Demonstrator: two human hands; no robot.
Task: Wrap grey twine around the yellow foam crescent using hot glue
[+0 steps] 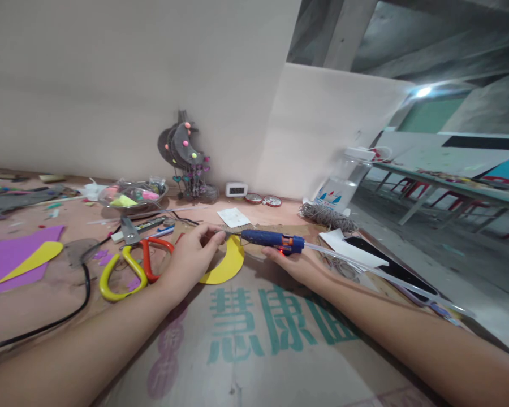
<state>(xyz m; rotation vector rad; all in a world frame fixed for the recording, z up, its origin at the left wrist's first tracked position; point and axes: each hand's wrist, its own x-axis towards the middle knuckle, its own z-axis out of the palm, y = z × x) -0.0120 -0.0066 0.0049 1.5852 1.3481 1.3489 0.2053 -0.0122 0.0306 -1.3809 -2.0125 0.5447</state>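
Note:
My right hand (299,264) is closed around a blue hot glue gun (271,239), its red light lit and a long clear glue stick (348,255) running out of its back. The nozzle points left, to the fingertips of my left hand (197,246). Thumb and forefinger there are pinched together; whatever lies between them is too small to make out. Below the nozzle a yellow crescent (231,267) lies on the printed cardboard (246,373), partly hidden by my left hand. Yellow-handled scissors (125,277) and red-handled scissors (150,260) lie left of that hand.
Purple foam sheet (8,265) with a yellow piece (34,263) is at the left, beside a black cord (87,282). A decorated grey moon ornament (184,150), a small clock (236,189) and a bottle (337,181) stand at the back. Grey twine (328,217) lies right.

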